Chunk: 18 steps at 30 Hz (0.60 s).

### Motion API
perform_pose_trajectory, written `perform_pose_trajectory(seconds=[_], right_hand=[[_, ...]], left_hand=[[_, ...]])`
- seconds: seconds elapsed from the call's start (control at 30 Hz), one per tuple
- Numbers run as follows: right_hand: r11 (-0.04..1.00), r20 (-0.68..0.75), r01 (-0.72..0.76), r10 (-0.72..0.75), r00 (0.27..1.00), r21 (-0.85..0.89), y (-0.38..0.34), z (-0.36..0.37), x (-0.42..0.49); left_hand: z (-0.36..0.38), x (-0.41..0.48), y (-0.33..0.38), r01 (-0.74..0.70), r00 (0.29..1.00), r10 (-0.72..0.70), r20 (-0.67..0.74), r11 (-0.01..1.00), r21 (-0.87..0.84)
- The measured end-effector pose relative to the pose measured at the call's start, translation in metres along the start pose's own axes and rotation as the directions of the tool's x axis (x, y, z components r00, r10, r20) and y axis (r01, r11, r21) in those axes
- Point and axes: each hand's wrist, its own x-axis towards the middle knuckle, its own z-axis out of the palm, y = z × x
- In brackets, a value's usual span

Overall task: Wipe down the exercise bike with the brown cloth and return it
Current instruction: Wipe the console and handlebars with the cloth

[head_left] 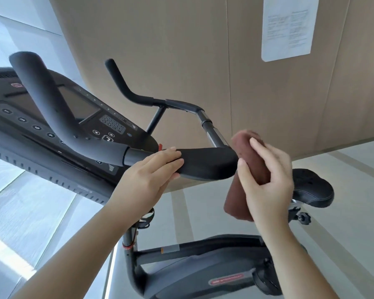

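The black exercise bike (203, 262) fills the middle of the view, with a padded black armrest (205, 165) on its handlebar. My left hand (147, 180) grips the near end of that armrest, fingers over the top and thumb below. My right hand (266, 182) holds the folded brown cloth (249, 156) against the armrest's right end; the cloth hangs down below my palm. The black saddle (313, 188) shows behind my right hand.
A treadmill console (73, 117) with buttons and a screen stands to the left, close behind the bike's left handlebar grip (43, 96). A tan panelled wall (203, 50) with a white notice (287, 26) rises behind. Pale floor lies to the right.
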Motion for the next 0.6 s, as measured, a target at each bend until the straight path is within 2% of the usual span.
perform_pose_trajectory(seconds=[0.07, 0.13, 0.17, 0.2, 0.23, 0.33, 0.4, 0.43, 0.5, 0.6], right_hand=[[0.996, 0.164, 0.040, -0.026, 0.986, -0.082, 0.001, 0.003, 0.035], [0.976, 0.461, 0.039, 0.065, 0.885, -0.212, -0.001, 0.016, 0.058], [0.963, 0.550, 0.062, 0.097, 0.829, -0.263, -0.001, 0.023, 0.061], [0.955, 0.582, 0.080, 0.107, 0.806, -0.285, -0.004, 0.028, 0.060], [0.952, 0.576, 0.110, 0.080, 0.813, -0.286, -0.007, 0.031, 0.056], [0.931, 0.557, 0.260, -0.077, 0.827, -0.257, -0.019, 0.034, 0.034], [0.953, 0.584, 0.246, -0.099, 0.806, -0.178, -0.020, 0.033, 0.039], [0.964, 0.609, 0.212, -0.072, 0.790, -0.161, -0.018, 0.032, 0.046], [0.954, 0.649, 0.171, 0.033, 0.760, -0.248, -0.011, 0.027, 0.066], [0.926, 0.603, 0.082, 0.171, 0.779, -0.368, -0.010, 0.023, 0.077]], left_hand=[[0.002, -0.001, 0.000, -0.001, 1.000, 0.001, -0.018, 1.000, 0.023], [0.004, -0.003, -0.001, 0.002, 1.000, -0.001, -0.023, 0.999, 0.044], [0.005, -0.006, -0.002, -0.001, 1.000, 0.003, -0.021, 0.998, 0.059], [0.006, -0.009, -0.004, -0.009, 1.000, 0.010, -0.015, 0.997, 0.077], [0.008, -0.013, -0.006, -0.020, 1.000, 0.021, -0.008, 0.995, 0.094], [0.010, -0.019, -0.013, -0.038, 0.999, 0.040, -0.016, 0.992, 0.117], [0.011, -0.021, -0.018, -0.045, 0.998, 0.052, -0.045, 0.988, 0.145], [0.010, -0.022, -0.021, -0.053, 0.997, 0.061, -0.046, 0.986, 0.157], [0.008, -0.026, -0.025, -0.072, 0.996, 0.081, -0.044, 0.980, 0.183], [0.000, -0.033, -0.032, -0.047, 0.995, 0.064, -0.073, 0.975, 0.218]])
